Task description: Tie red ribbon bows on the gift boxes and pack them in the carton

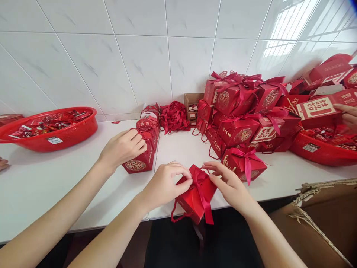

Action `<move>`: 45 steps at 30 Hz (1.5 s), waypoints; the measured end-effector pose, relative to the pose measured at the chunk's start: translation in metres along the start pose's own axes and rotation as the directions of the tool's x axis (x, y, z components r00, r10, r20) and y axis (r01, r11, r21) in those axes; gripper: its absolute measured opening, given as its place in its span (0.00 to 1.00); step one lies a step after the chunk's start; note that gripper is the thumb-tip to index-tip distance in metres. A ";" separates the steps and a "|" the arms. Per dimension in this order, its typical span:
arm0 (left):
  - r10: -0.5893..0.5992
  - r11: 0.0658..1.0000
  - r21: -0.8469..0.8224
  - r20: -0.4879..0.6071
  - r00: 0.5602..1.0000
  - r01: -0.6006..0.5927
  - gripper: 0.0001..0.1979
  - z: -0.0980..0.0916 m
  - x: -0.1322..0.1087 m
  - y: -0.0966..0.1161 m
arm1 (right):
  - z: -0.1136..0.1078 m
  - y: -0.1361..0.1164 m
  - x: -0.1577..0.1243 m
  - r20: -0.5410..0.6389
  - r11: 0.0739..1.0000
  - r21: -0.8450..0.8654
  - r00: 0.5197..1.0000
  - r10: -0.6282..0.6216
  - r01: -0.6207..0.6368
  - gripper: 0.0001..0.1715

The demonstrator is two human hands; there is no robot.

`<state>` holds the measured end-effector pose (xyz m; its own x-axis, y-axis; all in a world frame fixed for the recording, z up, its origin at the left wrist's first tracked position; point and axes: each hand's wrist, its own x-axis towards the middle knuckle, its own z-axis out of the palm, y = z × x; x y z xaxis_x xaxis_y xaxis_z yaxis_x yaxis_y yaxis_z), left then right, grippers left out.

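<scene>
A red gift box (192,199) sits tilted at the table's front edge, right in front of me, with a rope handle hanging at its left. A satin ribbon (201,182) is tied in a bow on its top. My left hand (167,182) pinches the ribbon at the left of the bow with thumb and forefinger. From the other side, my right hand (230,184) grips the bow's right part between thumb and fingers; the exact contact is partly hidden. Just right of it stands a finished-looking red box with a bow (245,163).
Another person's hand (122,149) touches a row of red boxes (139,162) at left. Stacked bowed boxes (237,130) stand right of a ribbon pile (174,116). Red baskets (55,139) hold packets; a hand (350,117) holds a box at right. A torn carton (320,219) stands front right.
</scene>
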<state>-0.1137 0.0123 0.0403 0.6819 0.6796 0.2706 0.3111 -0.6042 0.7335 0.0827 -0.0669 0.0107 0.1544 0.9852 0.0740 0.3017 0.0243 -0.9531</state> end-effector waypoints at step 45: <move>-0.018 0.995 0.100 0.452 0.892 -0.031 0.06 -0.034 0.035 0.009 | -0.020 -0.015 0.014 0.542 0.542 -0.421 0.681 -0.492 0.727 0.30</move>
<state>-0.1091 0.0445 0.0775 0.9018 0.4288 -0.0533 0.3544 -0.6635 0.6590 0.0992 -0.0565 0.0316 -0.5532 0.7510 0.3605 0.6721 0.6580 -0.3396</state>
